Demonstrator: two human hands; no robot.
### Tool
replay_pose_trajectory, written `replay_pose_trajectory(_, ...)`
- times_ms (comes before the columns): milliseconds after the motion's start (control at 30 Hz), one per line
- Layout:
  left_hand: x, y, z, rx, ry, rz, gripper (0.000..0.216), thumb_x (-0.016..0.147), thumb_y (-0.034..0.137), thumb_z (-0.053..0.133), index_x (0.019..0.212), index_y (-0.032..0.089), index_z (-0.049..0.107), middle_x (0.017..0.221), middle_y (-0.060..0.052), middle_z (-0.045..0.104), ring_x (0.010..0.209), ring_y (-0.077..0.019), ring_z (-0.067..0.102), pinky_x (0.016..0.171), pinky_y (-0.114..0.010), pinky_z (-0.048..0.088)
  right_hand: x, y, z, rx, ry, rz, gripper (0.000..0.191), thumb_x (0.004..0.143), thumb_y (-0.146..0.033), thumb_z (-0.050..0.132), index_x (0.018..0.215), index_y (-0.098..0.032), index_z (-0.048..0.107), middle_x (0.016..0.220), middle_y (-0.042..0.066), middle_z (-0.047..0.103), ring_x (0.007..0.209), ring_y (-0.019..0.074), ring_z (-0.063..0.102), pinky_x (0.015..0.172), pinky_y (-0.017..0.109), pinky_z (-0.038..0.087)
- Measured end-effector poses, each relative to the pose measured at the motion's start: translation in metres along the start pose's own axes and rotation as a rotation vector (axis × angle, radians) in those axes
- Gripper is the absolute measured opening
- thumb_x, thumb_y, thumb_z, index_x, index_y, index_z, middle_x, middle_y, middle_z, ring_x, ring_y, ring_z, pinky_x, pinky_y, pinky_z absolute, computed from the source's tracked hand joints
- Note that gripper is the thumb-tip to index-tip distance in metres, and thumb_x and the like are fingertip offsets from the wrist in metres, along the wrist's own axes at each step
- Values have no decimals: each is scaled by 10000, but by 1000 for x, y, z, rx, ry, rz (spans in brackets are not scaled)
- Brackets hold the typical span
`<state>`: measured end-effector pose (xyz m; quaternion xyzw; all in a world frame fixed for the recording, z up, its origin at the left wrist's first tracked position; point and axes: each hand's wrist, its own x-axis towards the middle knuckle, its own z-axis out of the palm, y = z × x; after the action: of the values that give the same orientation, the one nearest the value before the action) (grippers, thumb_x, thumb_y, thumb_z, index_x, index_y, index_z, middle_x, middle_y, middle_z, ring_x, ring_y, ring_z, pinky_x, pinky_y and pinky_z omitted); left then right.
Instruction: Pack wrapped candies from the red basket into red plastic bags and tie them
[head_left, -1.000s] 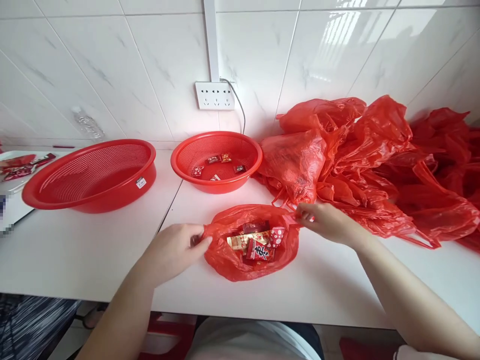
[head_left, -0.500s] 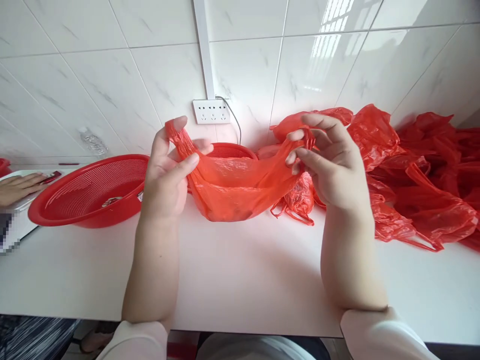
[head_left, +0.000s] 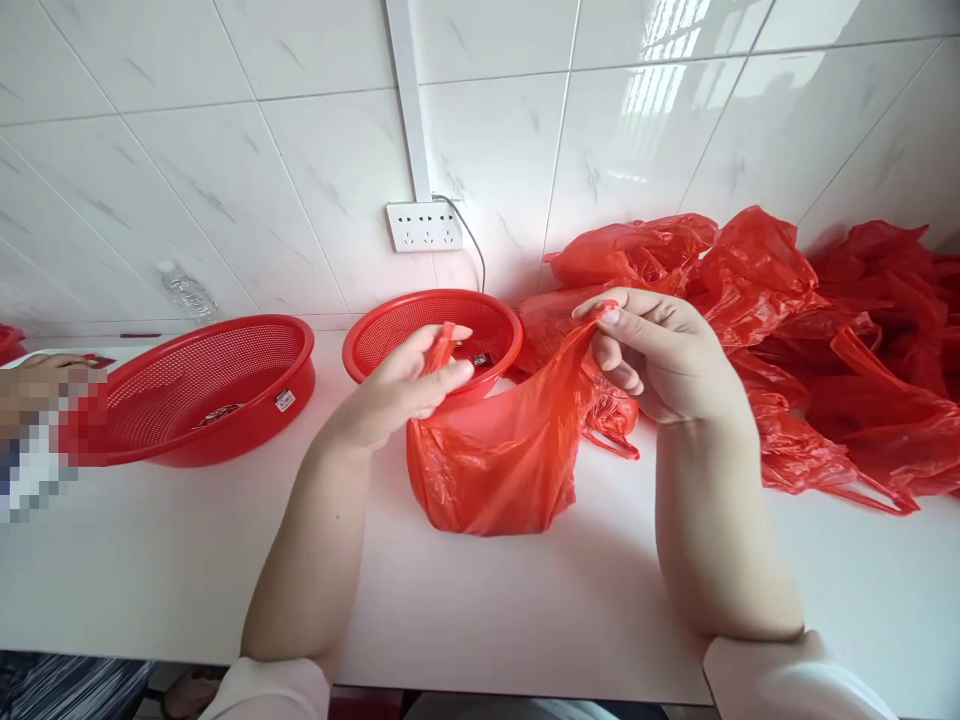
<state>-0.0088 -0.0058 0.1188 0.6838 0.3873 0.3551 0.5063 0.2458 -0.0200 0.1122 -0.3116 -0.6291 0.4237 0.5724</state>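
Observation:
A thin red plastic bag hangs between my hands, its lower part low over the white table. My left hand grips one handle, which passes between thumb and fingers and pokes up above them. The other handle is pinched at its tip between the thumb and fingers of my right hand. Behind the bag stands a small red plastic basket with a few small dark items inside. What the bag holds, if anything, cannot be made out.
A larger red basket with small items in it stands at left, beside a co-worker's hand. Many red plastic bags are heaped at right. A power outlet with a cable is on the tiled wall.
Both hands have come lower and closer together, and the bag has dropped toward the table. Its stretched opening has slackened, and the small basket behind shows more.

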Motion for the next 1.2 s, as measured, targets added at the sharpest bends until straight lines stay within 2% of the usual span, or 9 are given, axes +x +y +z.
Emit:
replay_pose_trajectory(133,-2,-3,26,193,-205,154,471,754,364,746,1180,248,580,843,-16,558,693,-126,539,591,-250,472,-9,0,30,-97,-200,-228,169,916,-342,591,951,-211,692,759,27,648,628,130,604,555,272,510)
replay_pose_trajectory(233,-4,-5,41,266,-231,271,170,853,316,633,1008,246,624,969,-34,600,906,-176,603,758,-305,540,-12,2,48,-321,-332,-445,194,928,-256,558,1066,-227,692,1003,67,656,952,190,628,816,345,539)
replay_pose_trajectory(333,-3,-7,42,169,-180,186,197,953,372,477,929,238,620,827,-10,606,773,-138,629,647,-256,546,-10,4,47,-436,-288,-461,308,935,-232,525,1227,-238,622,1259,90,582,1155,228,557,903,377,519)
replay_pose_trajectory(467,0,-9,35,30,-80,-52,349,955,520,423,1030,225,595,540,44,521,443,-108,550,402,-208,448,-2,10,34,-443,-294,-277,298,946,-233,508,1224,-215,613,1202,70,640,1037,199,623,835,333,538)
replay_pose_trajectory(733,11,-16,21,-125,-163,-113,361,954,499,443,983,176,604,552,-1,631,349,-92,516,392,-202,427,4,18,20,-345,-183,-128,85,905,-242,585,923,-176,636,837,26,674,764,143,629,723,294,522)
replay_pose_trajectory(900,21,-23,12,-218,-202,-87,303,916,418,558,984,139,655,559,1,573,409,-56,438,423,-190,351,-7,-1,15,-370,-498,-176,33,868,-157,606,864,-176,632,817,27,662,703,127,605,627,256,501)
replay_pose_trajectory(1000,14,-16,13,-42,-282,58,190,812,312,698,890,142,664,673,-20,612,569,-94,535,515,-208,424,-14,-7,23,-443,-675,-238,97,867,-123,589,888,-185,660,852,15,691,727,121,626,675,252,512)
replay_pose_trajectory(1100,3,-9,18,355,-189,288,108,784,191,681,881,186,633,824,-23,652,760,-146,604,663,-255,489,-11,4,32,-407,-461,-241,92,894,-181,572,934,-198,653,888,14,695,772,132,641,713,265,522)
replay_pose_trajectory(1200,1,-13,21,790,128,581,144,845,118,540,855,227,634,854,-21,650,833,-169,605,745,-297,489,1,28,36,-346,-136,-210,190,927,-220,512,1084,-212,619,1083,44,669,962,169,639,845,322,524)
